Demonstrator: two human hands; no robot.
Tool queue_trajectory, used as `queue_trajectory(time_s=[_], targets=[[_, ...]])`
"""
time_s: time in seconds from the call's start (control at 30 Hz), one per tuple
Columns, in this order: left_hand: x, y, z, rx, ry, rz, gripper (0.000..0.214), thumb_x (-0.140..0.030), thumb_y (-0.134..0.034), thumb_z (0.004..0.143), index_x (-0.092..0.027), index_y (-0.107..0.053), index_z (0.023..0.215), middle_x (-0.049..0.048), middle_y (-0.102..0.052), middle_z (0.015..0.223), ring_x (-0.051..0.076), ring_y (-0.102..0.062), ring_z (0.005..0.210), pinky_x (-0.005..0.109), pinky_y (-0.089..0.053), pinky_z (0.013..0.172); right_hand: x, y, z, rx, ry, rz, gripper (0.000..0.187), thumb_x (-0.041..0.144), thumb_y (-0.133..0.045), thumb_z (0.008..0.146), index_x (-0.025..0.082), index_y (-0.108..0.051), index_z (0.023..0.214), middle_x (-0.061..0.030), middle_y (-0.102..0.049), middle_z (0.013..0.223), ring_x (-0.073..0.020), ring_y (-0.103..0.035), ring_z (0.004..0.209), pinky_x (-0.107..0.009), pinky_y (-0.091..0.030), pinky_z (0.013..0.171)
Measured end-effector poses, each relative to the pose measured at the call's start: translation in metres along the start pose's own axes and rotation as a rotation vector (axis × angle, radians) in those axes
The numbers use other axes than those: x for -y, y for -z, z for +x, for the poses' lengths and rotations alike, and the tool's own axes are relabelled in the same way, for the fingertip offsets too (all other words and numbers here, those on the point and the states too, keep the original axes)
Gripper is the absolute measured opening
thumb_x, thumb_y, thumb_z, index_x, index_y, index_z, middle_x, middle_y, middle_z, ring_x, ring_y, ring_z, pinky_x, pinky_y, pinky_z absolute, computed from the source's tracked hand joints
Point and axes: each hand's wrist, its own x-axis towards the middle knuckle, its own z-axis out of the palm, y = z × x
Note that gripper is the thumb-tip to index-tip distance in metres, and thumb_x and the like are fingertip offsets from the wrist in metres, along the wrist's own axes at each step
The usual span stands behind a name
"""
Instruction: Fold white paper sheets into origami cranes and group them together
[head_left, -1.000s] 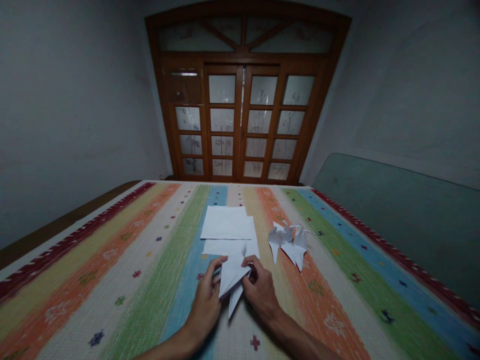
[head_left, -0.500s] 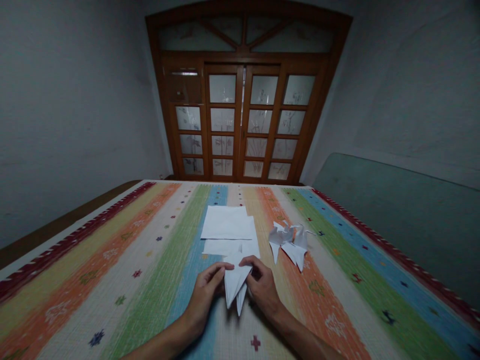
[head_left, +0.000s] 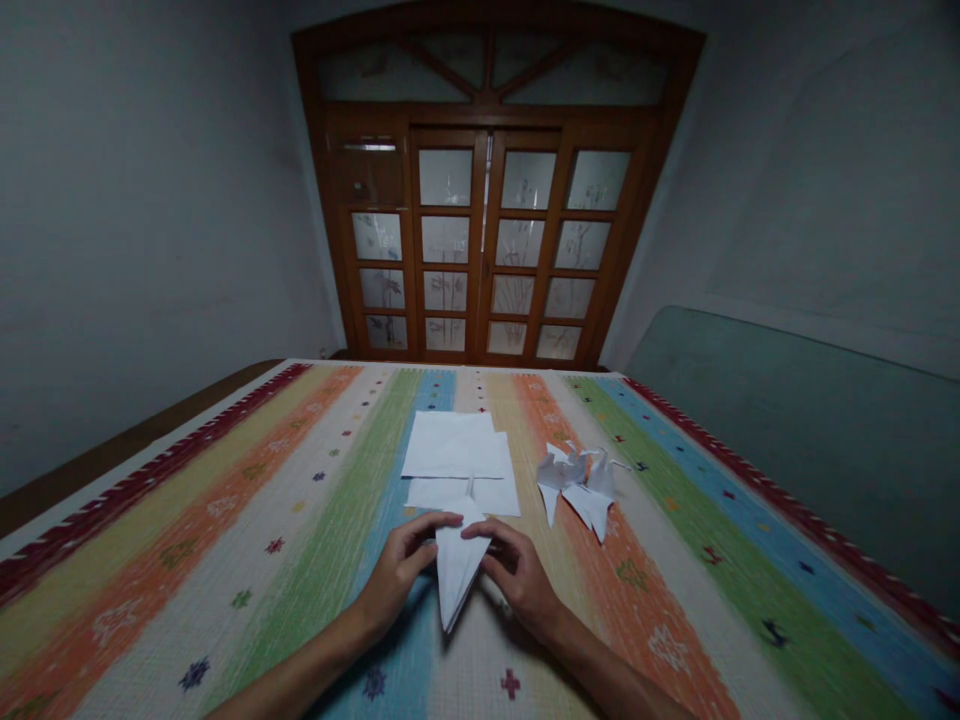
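Observation:
A folded white paper (head_left: 459, 568), kite-shaped with its long point toward me, is held between both hands just above the tablecloth. My left hand (head_left: 397, 565) grips its left edge, thumb at the side and fingertips on top. From the right, my right hand (head_left: 525, 575) pinches the other edge, the index finger lying over the upper face. Beyond the folded paper lie white paper sheets (head_left: 456, 445), overlapping one another. Folded paper cranes (head_left: 589, 485) sit close together to the right of the sheets.
A striped tablecloth (head_left: 300, 560) covers the table. A pale green chair back or headboard (head_left: 787, 430) stands along the right side. Wooden doors with glass panes (head_left: 484, 240) rise behind the far table edge, between pale walls.
The two lower points of the folded paper, spread apart before, now lie together as one. Both hands have shifted slightly left with it.

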Motion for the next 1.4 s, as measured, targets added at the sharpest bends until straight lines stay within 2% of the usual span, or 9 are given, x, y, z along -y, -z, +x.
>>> queue_trajectory(time_s=[0.13,0.27,0.43,0.6,0.77,0.9,1.07,1.27,1.4], targets=[[-0.002,0.0,0.0,0.035,-0.004,0.007,0.035,-0.025,-0.065,0.073,-0.02,-0.077,0.106,0.0086,-0.074,0.112,0.033,-0.062,0.113,0.042,-0.044,0.101,0.001,-0.001,0.001,-0.023,-0.006,-0.064,0.02,0.027,-0.065,0.082,0.019,-0.074,0.098,-0.0086,-0.072,0.097,-0.0238,-0.068,0.09,-0.03,-0.055,0.076],[-0.004,-0.002,0.001,0.055,0.018,-0.039,0.028,-0.034,-0.07,0.078,-0.019,-0.075,0.102,0.0071,-0.073,0.097,0.029,-0.066,0.097,0.036,-0.049,0.086,0.0,-0.001,0.002,-0.052,-0.019,-0.097,0.02,0.032,-0.066,0.082,0.019,-0.075,0.095,-0.007,-0.073,0.09,-0.0223,-0.067,0.081,-0.028,-0.053,0.07],[-0.003,-0.002,0.001,0.073,0.064,-0.091,0.026,-0.031,-0.07,0.077,-0.019,-0.073,0.099,0.0047,-0.069,0.089,0.022,-0.063,0.085,0.028,-0.047,0.072,-0.001,0.0,0.003,-0.079,-0.046,-0.11,0.022,0.038,-0.067,0.084,0.019,-0.076,0.089,-0.0071,-0.075,0.087,-0.0234,-0.068,0.082,-0.031,-0.052,0.074],[-0.003,-0.001,0.001,0.112,0.085,-0.158,0.029,-0.032,-0.072,0.075,-0.018,-0.072,0.1,0.0053,-0.069,0.091,0.022,-0.063,0.086,0.027,-0.048,0.073,-0.005,0.0,0.004,-0.146,-0.062,-0.177,0.031,0.047,-0.065,0.085,0.018,-0.073,0.081,-0.004,-0.07,0.072,-0.0195,-0.061,0.068,-0.028,-0.046,0.063],[-0.003,-0.005,0.001,0.098,0.066,-0.143,0.034,-0.042,-0.076,0.077,-0.017,-0.071,0.101,0.0074,-0.07,0.098,0.024,-0.066,0.088,0.031,-0.051,0.078,-0.005,-0.004,0.005,-0.22,-0.066,-0.106,0.042,0.06,-0.064,0.085,0.02,-0.056,0.073,0.003,-0.055,0.06,-0.0142,-0.051,0.056,-0.023,-0.041,0.053],[0.002,-0.009,0.005,0.04,0.054,-0.073,0.036,-0.048,-0.08,0.075,-0.017,-0.071,0.093,0.0048,-0.071,0.09,0.021,-0.066,0.081,0.029,-0.051,0.077,-0.003,-0.006,0.004,-0.15,-0.096,-0.025,0.041,0.062,-0.061,0.087,0.022,-0.05,0.083,0.0051,-0.056,0.058,-0.0133,-0.051,0.05,-0.022,-0.039,0.049],[0.009,-0.011,0.007,-0.061,0.031,0.013,0.035,-0.05,-0.079,0.075,-0.017,-0.071,0.082,0.0036,-0.069,0.08,0.022,-0.065,0.081,0.029,-0.051,0.076,-0.005,-0.008,0.002,-0.131,-0.105,-0.04,0.049,0.059,-0.059,0.089,0.021,-0.047,0.116,0.0074,-0.055,0.056,-0.0116,-0.044,0.044,-0.021,-0.031,0.045],[0.014,-0.01,0.006,-0.125,0.083,0.005,0.051,-0.05,-0.08,0.073,-0.016,-0.064,0.109,-0.0029,-0.061,0.067,0.016,-0.06,0.063,0.024,-0.045,0.061,-0.005,-0.007,0.002,-0.13,-0.092,-0.059,0.062,0.05,-0.063,0.089,0.016,-0.041,0.136,0.0092,-0.053,0.053,-0.0122,-0.045,0.044,-0.022,-0.033,0.046],[0.011,-0.011,0.004,-0.165,0.067,0.057,0.055,-0.046,-0.079,0.076,-0.014,-0.065,0.119,-0.0047,-0.059,0.062,0.015,-0.057,0.059,0.024,-0.041,0.059,-0.003,-0.006,0.005,-0.11,-0.15,0.033,0.064,0.056,-0.067,0.085,0.018,-0.047,0.133,0.0033,-0.066,0.062,-0.0186,-0.062,0.056,-0.028,-0.05,0.057]])
